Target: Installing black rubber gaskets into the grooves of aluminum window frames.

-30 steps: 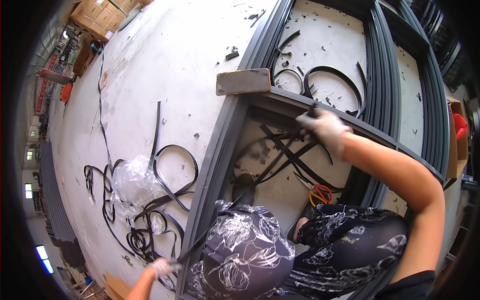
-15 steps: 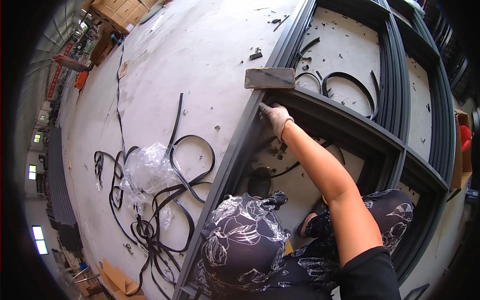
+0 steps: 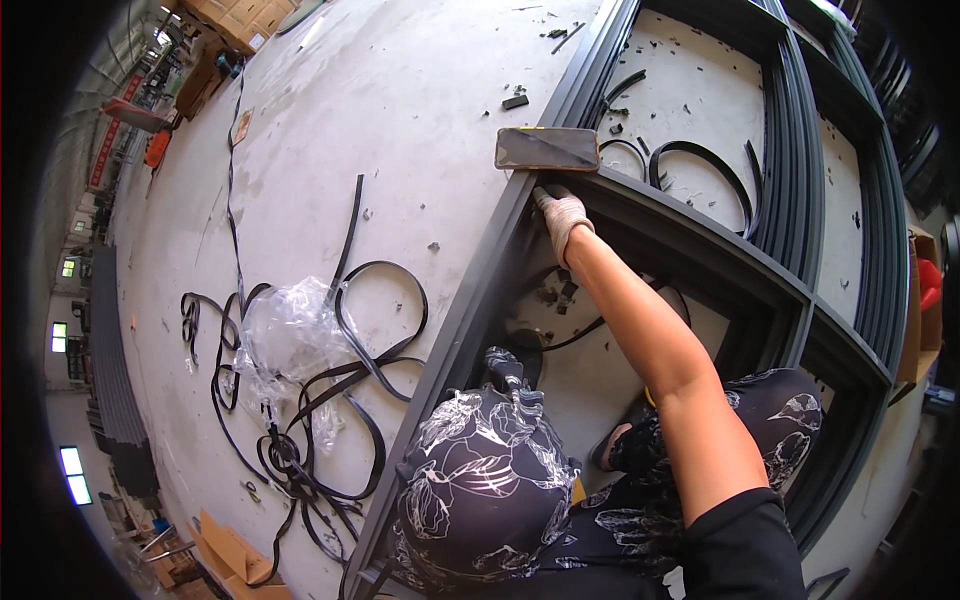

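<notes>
My right hand, in a light work glove, reaches into the inside corner of a large dark grey metal frame. Its fingers are drawn together against the frame's inner wall, just below a phone that lies flat across the corner. Whatever the fingertips grip, if anything, is too small to make out. My left hand is out of sight. Inside the same opening, a thin black strip curves across the floor beneath my right forearm, beside my dark shoe.
Left of the frame, tangled black rubber strips lie around crumpled clear plastic. Another strip coil and small black scraps lie inside the far opening. Cardboard boxes stand at lower left. My patterned knees are within the frame.
My right hand has shifted slightly right and up along the corner, its fingers drawing closer together. The patterned trouser leg near my shoe has moved left and farther away. The phone stays on the frame.
</notes>
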Demonstrator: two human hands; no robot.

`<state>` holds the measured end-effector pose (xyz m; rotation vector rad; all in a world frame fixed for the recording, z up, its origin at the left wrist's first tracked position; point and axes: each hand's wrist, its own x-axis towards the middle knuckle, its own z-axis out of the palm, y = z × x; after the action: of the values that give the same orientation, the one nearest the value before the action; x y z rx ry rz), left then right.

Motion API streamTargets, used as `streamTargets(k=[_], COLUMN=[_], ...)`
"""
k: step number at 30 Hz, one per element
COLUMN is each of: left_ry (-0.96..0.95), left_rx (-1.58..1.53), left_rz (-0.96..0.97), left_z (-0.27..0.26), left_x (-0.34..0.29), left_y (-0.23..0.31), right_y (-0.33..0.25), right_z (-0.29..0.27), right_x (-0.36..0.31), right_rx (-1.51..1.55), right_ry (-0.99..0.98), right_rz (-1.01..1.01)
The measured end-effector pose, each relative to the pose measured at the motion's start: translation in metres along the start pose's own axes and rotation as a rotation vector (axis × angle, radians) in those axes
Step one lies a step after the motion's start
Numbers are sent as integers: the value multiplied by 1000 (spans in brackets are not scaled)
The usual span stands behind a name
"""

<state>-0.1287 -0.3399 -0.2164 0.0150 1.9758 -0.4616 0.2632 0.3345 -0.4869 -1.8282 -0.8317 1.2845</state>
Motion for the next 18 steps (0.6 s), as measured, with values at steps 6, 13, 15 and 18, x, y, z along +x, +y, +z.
streamTargets(k=[6, 13, 15, 18], left_ry=[323, 258, 285, 395], left_rx=[490, 438, 413, 308], left_rz=[153, 156, 189, 49], left_z=[4, -7, -4, 1], left_x=[34, 34, 42, 45], left_y=[-113, -63, -68, -72], right_y=[-25, -15, -15, -15], right_z=[29, -1, 0, 9], right_x=[-32, -4, -1, -2], right_rx=[343, 622, 663, 604], right_ry=[-245, -146, -163, -180], right_rz=[371, 386, 407, 414])
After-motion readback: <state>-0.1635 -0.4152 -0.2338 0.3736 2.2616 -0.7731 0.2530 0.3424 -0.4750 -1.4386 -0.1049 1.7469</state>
